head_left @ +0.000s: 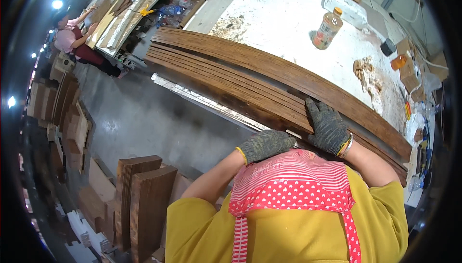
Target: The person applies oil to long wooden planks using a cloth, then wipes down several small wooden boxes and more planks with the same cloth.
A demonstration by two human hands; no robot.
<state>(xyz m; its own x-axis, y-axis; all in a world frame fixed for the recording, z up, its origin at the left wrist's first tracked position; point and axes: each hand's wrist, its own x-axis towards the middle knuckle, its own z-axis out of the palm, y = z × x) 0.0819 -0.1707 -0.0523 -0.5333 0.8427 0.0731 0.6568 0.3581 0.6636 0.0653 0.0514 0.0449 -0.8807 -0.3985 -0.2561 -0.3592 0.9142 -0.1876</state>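
Observation:
A stack of long dark-brown wooden planks (221,82) lies slantwise along the near edge of the table, several set tightly side by side. Beyond it, a separate brown plank (269,65) runs with a narrow gap between. My right hand (329,128), in a dark knit glove with a yellow cuff, rests on the planks with fingers spread. My left hand (267,146), gloved alike, lies between the planks' near side and my red-and-white apron (293,181). Its fingers look stretched out, though their tips are partly hidden; nothing shows in it.
On the white-topped table (279,12) stand a bottle with an orange cap (328,28), a crumpled stained cloth (368,77) and a small dark block (388,47). Stacked brown boards (149,205) stand at lower left. A co-worker (79,41) handles boards at another bench, far left.

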